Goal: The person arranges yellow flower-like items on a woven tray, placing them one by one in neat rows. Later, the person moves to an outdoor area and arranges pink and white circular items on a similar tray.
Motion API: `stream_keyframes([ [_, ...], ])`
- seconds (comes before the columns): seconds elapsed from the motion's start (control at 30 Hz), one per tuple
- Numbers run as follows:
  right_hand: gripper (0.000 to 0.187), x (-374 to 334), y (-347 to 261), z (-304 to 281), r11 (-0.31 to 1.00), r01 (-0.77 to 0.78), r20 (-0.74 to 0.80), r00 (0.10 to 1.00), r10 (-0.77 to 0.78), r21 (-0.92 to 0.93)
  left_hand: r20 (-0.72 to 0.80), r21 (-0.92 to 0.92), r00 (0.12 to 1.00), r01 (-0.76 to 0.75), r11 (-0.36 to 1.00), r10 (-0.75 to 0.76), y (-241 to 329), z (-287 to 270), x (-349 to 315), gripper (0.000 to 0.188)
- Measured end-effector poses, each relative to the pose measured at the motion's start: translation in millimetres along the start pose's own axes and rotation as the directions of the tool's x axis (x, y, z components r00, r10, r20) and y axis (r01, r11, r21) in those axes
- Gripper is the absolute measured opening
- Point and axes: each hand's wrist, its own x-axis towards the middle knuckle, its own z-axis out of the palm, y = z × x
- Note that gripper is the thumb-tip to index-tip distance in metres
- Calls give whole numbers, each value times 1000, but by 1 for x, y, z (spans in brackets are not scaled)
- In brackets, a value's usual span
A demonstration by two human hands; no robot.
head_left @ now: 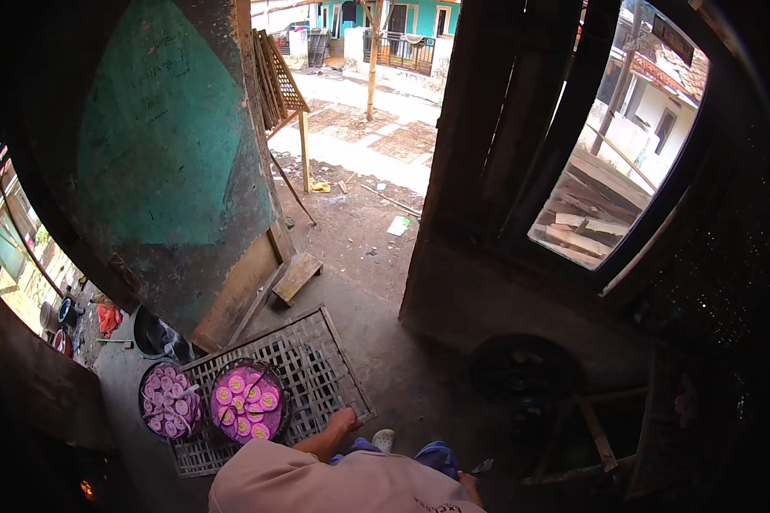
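Observation:
My left hand point(345, 420) is closed at the near right corner of a woven bamboo rack point(325, 368), its fingers curled over the edge. On the rack stands a round dark-rimmed tray point(273, 425) of bright pink round pieces point(237, 385) with yellowish centres. Beside it, to the left, is a dark basin point(148, 376) full of paler pink-purple rolled pieces point(169, 402). My right hand point(468, 484) hangs low by my side, mostly hidden by my shirt, and its fingers cannot be made out. A small pale thing point(483, 466) shows near it, too dim to name.
A wooden block point(298, 279) lies at the doorway's left side. Behind the basin is a black tub point(150, 332). To the right are a round dark object point(524, 368) and a wooden frame point(597, 432). The doorway opens onto a dirt yard point(359, 222).

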Motion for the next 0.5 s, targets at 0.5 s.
stream_keyframes([
  [0.5, 41, 143, -409, -114, 903, 48, 171, 985, 28, -426, 14, -411, 874, 448, 794, -486, 16, -28, 109, 41],
])
